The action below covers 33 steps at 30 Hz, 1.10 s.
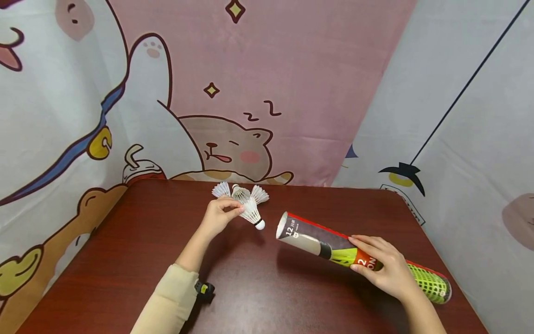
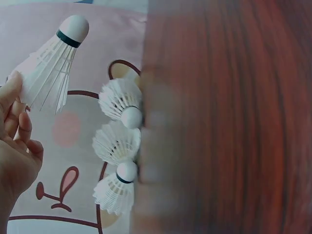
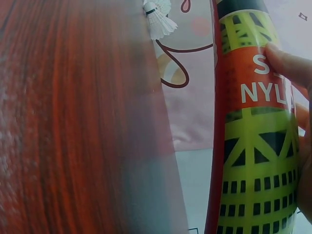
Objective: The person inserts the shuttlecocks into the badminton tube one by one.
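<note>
My left hand (image 1: 219, 215) pinches a white shuttlecock (image 1: 252, 214) by the edge of its feathers, with its cork (image 2: 74, 29) pointing away from the fingers. Behind it, several more shuttlecocks (image 1: 260, 194) lie together near the table's far edge; the left wrist view shows them in a row (image 2: 119, 97). On the other side, my right hand (image 1: 385, 266) grips a long printed shuttlecock tube (image 1: 310, 239) round its middle. The tube is tilted, its pale round end (image 1: 282, 226) raised and facing the held shuttlecock. Fingers and thumb (image 3: 287, 63) wrap its green and orange label.
A dark red-brown wooden table (image 1: 250, 287) lies beneath both hands. At its far edge hangs a cloth (image 1: 313, 93) printed with cartoon animals. A small black device (image 1: 205, 291) is strapped at the left wrist.
</note>
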{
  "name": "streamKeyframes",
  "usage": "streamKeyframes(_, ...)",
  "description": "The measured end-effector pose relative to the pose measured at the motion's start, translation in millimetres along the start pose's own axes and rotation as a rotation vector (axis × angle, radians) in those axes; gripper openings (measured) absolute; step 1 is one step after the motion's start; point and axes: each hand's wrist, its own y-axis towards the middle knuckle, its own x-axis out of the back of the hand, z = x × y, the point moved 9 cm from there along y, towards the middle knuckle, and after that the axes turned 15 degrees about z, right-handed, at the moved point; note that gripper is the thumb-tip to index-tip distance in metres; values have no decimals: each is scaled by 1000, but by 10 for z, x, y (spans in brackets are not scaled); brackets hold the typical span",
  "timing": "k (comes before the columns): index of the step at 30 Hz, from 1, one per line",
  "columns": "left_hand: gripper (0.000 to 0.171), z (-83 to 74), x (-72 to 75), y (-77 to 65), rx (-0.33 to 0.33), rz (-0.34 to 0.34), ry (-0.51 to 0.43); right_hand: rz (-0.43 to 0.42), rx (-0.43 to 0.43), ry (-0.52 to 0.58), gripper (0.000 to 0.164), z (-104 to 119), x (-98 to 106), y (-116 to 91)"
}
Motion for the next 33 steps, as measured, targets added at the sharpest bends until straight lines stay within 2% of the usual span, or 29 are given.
streamKeyframes(4, 6, -104, 38, -31, -25, -65, -18, 4, -8, -2, 70, 1, -1, -1)
streamKeyframes(9, 6, -201, 36, -67, -48, -113, -83, -9, 12, -8, 71, 14, 8, 11)
streamKeyframes(15, 7, -299, -12, -102, -96, -166, -189, -4, 7, -6, 70, 8, 3, 13)
streamKeyframes(21, 12, -423, -104, -120, -159, -204, -197, 2, 3, 3, 70, 10, -11, 7)
streamKeyframes(25, 14, -464, -226, -116, -155, -198, -193, -4, 3, -2, 71, 17, -11, 3)
streamKeyframes(33, 8, -493, -502, -101, -135, -139, -193, 6, -19, 5, 70, 13, -13, 11)
